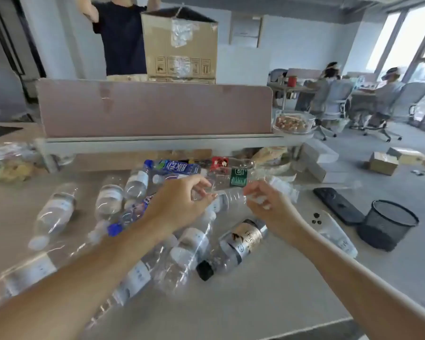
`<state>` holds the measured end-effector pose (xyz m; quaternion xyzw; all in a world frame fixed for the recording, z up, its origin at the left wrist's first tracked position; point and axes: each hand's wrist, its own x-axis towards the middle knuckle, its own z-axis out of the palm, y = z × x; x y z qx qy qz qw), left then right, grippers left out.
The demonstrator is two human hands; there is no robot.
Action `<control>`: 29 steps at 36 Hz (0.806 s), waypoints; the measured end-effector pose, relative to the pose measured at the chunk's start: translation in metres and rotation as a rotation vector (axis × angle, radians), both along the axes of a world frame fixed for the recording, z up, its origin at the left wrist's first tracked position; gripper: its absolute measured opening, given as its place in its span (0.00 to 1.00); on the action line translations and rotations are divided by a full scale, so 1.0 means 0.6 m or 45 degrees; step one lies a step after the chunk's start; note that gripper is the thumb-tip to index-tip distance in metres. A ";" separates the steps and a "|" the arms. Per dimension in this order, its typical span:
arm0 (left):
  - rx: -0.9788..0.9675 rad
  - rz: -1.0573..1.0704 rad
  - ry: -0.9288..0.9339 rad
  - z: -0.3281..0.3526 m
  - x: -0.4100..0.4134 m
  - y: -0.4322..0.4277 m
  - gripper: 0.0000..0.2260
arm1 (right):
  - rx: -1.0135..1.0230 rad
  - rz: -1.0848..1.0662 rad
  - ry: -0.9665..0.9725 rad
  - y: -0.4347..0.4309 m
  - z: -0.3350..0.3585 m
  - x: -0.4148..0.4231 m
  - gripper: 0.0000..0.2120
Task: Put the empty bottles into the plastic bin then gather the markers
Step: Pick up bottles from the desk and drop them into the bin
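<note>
Head view, frame centre: left hand (179, 204) and right hand (268, 207) pinching a clear bottle (227, 196) — likely light, crushable, slippery; best gripped mid-body.

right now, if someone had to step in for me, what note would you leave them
Left hand and right hand: both pinch one clear bottle above the pile.
Other empty bottles lie scattered on the table; one has a black cap.
No plastic bin or markers in view; a black mesh cup stands at right.
Done: nothing visible. Left: bin all bottles, then gather markers.
</note>
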<state>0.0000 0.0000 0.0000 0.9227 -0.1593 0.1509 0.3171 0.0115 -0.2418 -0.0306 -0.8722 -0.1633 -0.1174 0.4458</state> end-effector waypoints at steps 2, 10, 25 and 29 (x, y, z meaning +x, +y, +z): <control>-0.009 0.000 0.045 -0.017 -0.020 0.006 0.14 | -0.235 0.050 0.036 0.005 -0.015 -0.016 0.17; -0.022 0.044 0.178 -0.060 -0.073 0.033 0.14 | -1.070 0.178 -0.043 0.017 -0.058 -0.062 0.35; 0.228 0.180 0.141 -0.081 -0.067 -0.007 0.20 | -1.455 -0.102 -0.252 -0.027 -0.037 -0.107 0.32; 0.319 0.209 0.189 -0.111 -0.061 -0.020 0.27 | -1.436 -0.202 -0.248 -0.065 -0.019 -0.138 0.31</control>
